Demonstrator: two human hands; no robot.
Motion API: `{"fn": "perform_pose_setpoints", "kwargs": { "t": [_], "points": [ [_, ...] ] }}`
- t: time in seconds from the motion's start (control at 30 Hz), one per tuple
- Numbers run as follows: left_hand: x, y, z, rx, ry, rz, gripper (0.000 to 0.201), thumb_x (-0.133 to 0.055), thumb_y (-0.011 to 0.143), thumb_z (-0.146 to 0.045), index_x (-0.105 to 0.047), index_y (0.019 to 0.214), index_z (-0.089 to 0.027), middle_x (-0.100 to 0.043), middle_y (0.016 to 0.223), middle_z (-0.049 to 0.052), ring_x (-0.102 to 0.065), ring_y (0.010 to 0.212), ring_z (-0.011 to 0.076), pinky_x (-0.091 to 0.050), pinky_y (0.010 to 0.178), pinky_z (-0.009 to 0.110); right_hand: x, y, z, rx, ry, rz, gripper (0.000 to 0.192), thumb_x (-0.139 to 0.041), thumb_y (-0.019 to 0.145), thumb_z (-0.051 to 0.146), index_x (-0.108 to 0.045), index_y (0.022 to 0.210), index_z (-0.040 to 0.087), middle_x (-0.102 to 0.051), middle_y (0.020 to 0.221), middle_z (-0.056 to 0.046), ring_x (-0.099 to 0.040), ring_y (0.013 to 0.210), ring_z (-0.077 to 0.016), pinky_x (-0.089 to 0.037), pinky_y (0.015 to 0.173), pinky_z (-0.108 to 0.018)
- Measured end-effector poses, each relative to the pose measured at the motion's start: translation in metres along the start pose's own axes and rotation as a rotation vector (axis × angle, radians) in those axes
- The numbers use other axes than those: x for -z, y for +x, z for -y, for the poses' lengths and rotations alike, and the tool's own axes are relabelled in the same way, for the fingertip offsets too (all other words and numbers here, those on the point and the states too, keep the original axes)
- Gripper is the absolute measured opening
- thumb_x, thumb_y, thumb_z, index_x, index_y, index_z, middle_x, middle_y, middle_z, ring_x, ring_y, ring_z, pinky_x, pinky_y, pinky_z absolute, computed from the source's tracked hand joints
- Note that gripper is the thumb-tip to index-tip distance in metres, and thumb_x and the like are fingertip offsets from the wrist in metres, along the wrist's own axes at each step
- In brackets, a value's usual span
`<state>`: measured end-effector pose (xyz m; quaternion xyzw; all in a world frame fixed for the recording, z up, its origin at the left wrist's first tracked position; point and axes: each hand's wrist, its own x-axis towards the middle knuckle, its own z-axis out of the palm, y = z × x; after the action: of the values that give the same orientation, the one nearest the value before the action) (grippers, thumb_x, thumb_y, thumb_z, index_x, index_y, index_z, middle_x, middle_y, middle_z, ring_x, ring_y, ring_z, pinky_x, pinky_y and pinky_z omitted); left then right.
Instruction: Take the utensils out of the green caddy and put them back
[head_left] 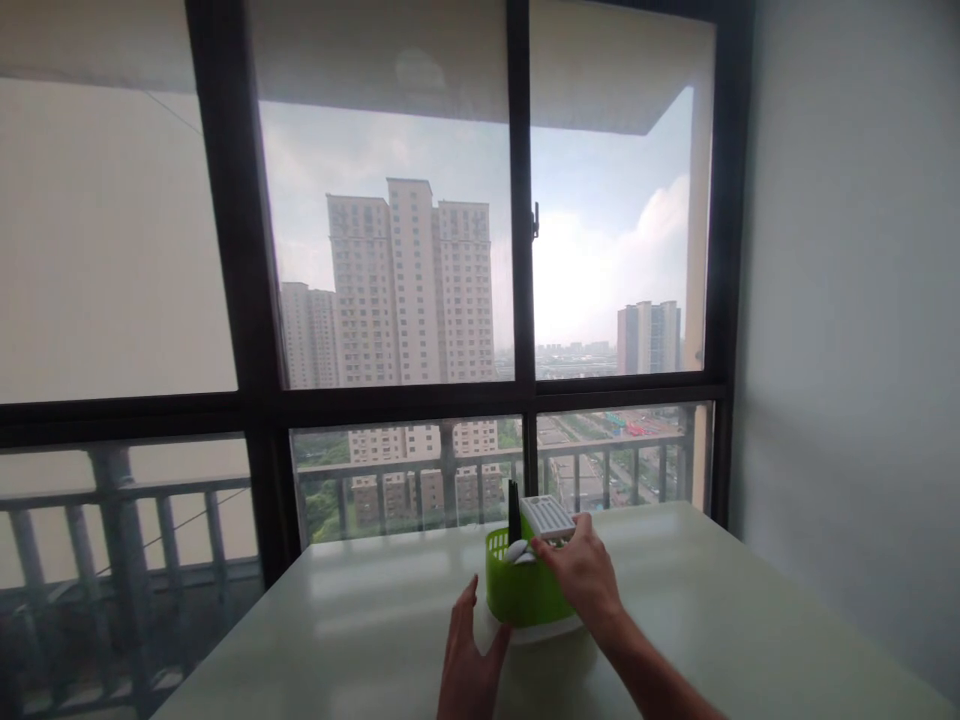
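Your L hand (471, 660), thumb & fingers spread apart, is near-left of the green caddy (523, 597) on the table (360, 625), w/ your R hand (589, 572) closer to the white slotted top (548, 516), at its near edge (can't tell if R's clamped).

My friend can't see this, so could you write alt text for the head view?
A right hand touches the white slotted top of a green utensil holder on a pale table, the left hand open beside it. Dark sticks and white utensils sit in the holder; behind, a window shows tall buildings.
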<state>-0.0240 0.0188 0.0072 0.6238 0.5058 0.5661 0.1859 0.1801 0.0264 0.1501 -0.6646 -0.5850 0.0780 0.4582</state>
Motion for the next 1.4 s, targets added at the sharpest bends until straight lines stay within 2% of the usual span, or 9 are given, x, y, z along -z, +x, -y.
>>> {"fn": "perform_pose_setpoints", "kwargs": {
  "t": [0.2, 0.47, 0.6, 0.73, 0.83, 0.93, 1.03, 1.27, 1.4],
  "points": [
    [-0.005, -0.001, 0.005, -0.032, -0.081, 0.066, 0.076, -0.068, 0.085, -0.049, -0.040, 0.151, -0.025, -0.053, 0.150, 0.013, -0.049, 0.138, 0.0335, -0.044, 0.112, 0.046, -0.013, -0.029, 0.010, -0.010, -0.083, -0.032, 0.049, -0.062, 0.081, 0.060, -0.046, 0.109, 0.023, -0.066, 0.107, -0.011, -0.067, 0.094, -0.0302, -0.048, 0.071, -0.035],
    [0.006, 0.000, -0.009, 0.048, -0.056, -0.054, 0.073, -0.060, 0.089, -0.058, -0.041, 0.150, -0.023, -0.064, 0.131, 0.015, -0.065, 0.116, 0.0319, -0.055, 0.095, 0.048, -0.016, -0.065, 0.008, 0.022, -0.130, -0.008, 0.060, -0.064, 0.082, 0.059, -0.046, 0.122, 0.018, -0.064, 0.114, -0.017, -0.067, 0.099, -0.0320, -0.051, 0.076, -0.038],
    [0.011, 0.000, -0.012, -0.076, 0.036, -0.104, 0.073, -0.062, 0.087, -0.059, -0.045, 0.148, -0.022, -0.060, 0.136, 0.015, -0.059, 0.124, 0.0353, -0.051, 0.102, 0.051, 0.000, -0.071, 0.003, 0.083, -0.064, 0.024, 0.066, -0.065, 0.079, 0.066, -0.049, 0.123, 0.020, -0.065, 0.115, -0.014, -0.068, 0.096, -0.0312, -0.052, 0.076, -0.038],
    [0.018, 0.000, -0.022, -0.236, 0.161, -0.101, 0.068, -0.066, 0.087, -0.052, -0.046, 0.147, -0.027, -0.049, 0.150, 0.013, -0.045, 0.140, 0.0348, -0.040, 0.114, 0.056, 0.028, -0.048, -0.025, 0.170, 0.100, -0.012, 0.047, -0.048, 0.092, 0.066, -0.057, 0.115, 0.025, -0.069, 0.103, -0.007, -0.068, 0.094, -0.0259, -0.051, 0.080, -0.036],
    [0.026, 0.005, -0.040, -0.290, 0.236, -0.107, 0.053, -0.061, 0.092, -0.043, -0.053, 0.143, -0.030, -0.049, 0.153, 0.009, -0.040, 0.144, 0.0326, -0.030, 0.120, 0.060, 0.028, -0.023, -0.066, 0.159, 0.263, -0.117, 0.046, -0.039, 0.097, 0.062, -0.060, 0.107, 0.022, -0.069, 0.103, -0.009, -0.066, 0.097, -0.0254, -0.051, 0.085, -0.037],
    [0.035, 0.014, -0.062, -0.344, 0.240, 0.036, 0.044, -0.059, 0.091, -0.032, -0.062, 0.134, -0.032, -0.059, 0.144, 0.006, -0.046, 0.140, 0.0318, -0.025, 0.123, 0.059, 0.004, -0.013, -0.107, 0.132, 0.417, -0.121, 0.049, -0.042, 0.096, 0.062, -0.060, 0.114, 0.020, -0.067, 0.118, -0.012, -0.064, 0.108, -0.0267, -0.053, 0.089, -0.039],
    [0.043, 0.023, -0.081, -0.320, 0.207, 0.205, 0.039, -0.059, 0.083, -0.023, -0.071, 0.119, -0.030, -0.070, 0.127, 0.008, -0.056, 0.129, 0.0327, -0.039, 0.116, 0.053, -0.023, -0.019, -0.130, 0.085, 0.525, -0.025, 0.055, -0.043, 0.095, 0.062, -0.057, 0.127, 0.020, -0.067, 0.122, -0.012, -0.064, 0.111, -0.0269, -0.055, 0.089, -0.039],
    [0.057, 0.046, -0.097, -0.251, 0.208, 0.402, 0.030, -0.053, 0.085, -0.019, -0.067, 0.110, -0.029, -0.071, 0.116, 0.005, -0.065, 0.109, 0.0255, -0.052, 0.095, 0.037, -0.038, -0.028, -0.122, 0.126, 0.541, 0.096, 0.062, -0.050, 0.093, 0.057, -0.046, 0.143, 0.021, -0.066, 0.129, -0.010, -0.063, 0.118, -0.0265, -0.055, 0.091, -0.038],
    [0.061, 0.063, -0.095, -0.299, 0.225, 0.400, 0.029, -0.043, 0.096, -0.029, -0.067, 0.113, -0.027, -0.070, 0.110, 0.007, -0.066, 0.102, 0.0228, -0.052, 0.089, 0.032, -0.038, -0.028, -0.122, 0.106, 0.540, 0.088, 0.068, -0.049, 0.093, 0.050, -0.034, 0.153, 0.022, -0.069, 0.122, -0.008, -0.067, 0.109, -0.0240, -0.056, 0.089, -0.037]
  ]
}}
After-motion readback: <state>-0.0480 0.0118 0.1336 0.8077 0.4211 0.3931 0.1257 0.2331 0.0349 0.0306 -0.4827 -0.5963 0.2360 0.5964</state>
